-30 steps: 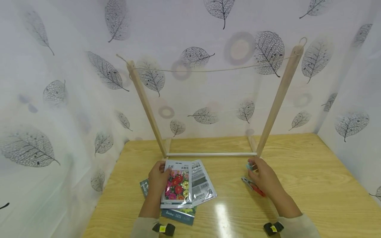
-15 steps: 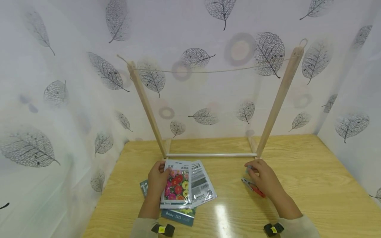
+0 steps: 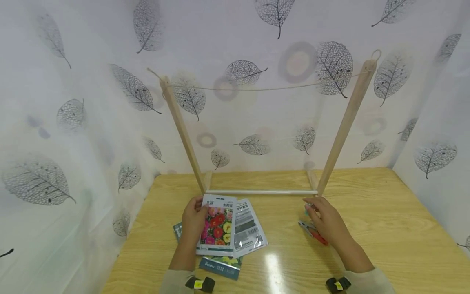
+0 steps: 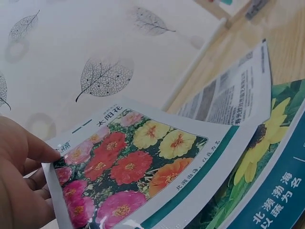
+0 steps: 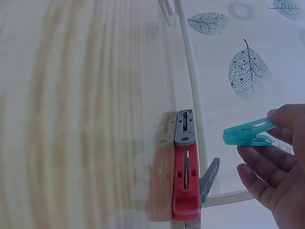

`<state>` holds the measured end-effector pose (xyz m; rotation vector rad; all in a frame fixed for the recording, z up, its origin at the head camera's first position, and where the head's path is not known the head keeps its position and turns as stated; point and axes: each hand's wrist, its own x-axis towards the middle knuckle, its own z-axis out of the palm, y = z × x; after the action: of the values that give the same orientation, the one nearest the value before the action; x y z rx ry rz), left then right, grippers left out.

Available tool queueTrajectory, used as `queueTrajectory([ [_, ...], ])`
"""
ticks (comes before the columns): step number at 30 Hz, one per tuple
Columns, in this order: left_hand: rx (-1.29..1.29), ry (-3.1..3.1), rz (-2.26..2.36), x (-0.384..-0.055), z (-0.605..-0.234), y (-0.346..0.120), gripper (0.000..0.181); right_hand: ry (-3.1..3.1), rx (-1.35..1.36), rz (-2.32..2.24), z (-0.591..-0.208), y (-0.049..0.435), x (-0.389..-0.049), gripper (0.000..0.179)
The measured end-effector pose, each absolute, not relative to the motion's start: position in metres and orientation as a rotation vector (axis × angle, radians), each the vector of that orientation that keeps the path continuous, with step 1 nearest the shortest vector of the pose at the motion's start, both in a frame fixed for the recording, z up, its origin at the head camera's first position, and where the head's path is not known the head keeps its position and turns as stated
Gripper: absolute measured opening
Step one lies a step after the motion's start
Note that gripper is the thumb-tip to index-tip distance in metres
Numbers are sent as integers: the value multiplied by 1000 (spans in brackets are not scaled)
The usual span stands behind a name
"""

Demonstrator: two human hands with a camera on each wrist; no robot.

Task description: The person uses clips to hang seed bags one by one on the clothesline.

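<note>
In the head view my left hand (image 3: 194,220) grips a seed packet (image 3: 217,224) by its left edge, thumb on the front. Pink, red and yellow flowers show on it, and in the left wrist view the packet (image 4: 128,167) is lifted at a tilt. My right hand (image 3: 328,218) pinches a teal clothespin, seen best in the right wrist view as a small plastic clothespin (image 5: 248,133) between thumb and fingers. Close below that hand lie a red clothespin (image 5: 186,183) and a grey clothespin (image 5: 186,125) on the table.
A second packet, back side up (image 3: 250,228), and a green-blue packet (image 3: 220,267) lie under and beside the held one. Behind stands a wooden frame with two posts (image 3: 183,134), a string (image 3: 257,89) across the top and a white rod (image 3: 260,192) low down.
The flower packet has risen slightly and shifted a little left with my left hand. The teal clothespin has turned within my right hand's fingers, which have moved little.
</note>
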<state>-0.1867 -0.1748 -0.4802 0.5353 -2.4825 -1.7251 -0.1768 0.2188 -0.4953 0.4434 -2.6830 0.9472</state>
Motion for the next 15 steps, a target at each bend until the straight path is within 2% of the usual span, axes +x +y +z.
queueTrajectory([
  [5, 517, -2414, -1795, -186, -476, -174, 34, -2668, 386, 951, -496, 219, -178, 38],
  [15, 498, -2319, -1885, -184, -473, -174, 30, -2647, 368, 987, -496, 220, -177, 36],
])
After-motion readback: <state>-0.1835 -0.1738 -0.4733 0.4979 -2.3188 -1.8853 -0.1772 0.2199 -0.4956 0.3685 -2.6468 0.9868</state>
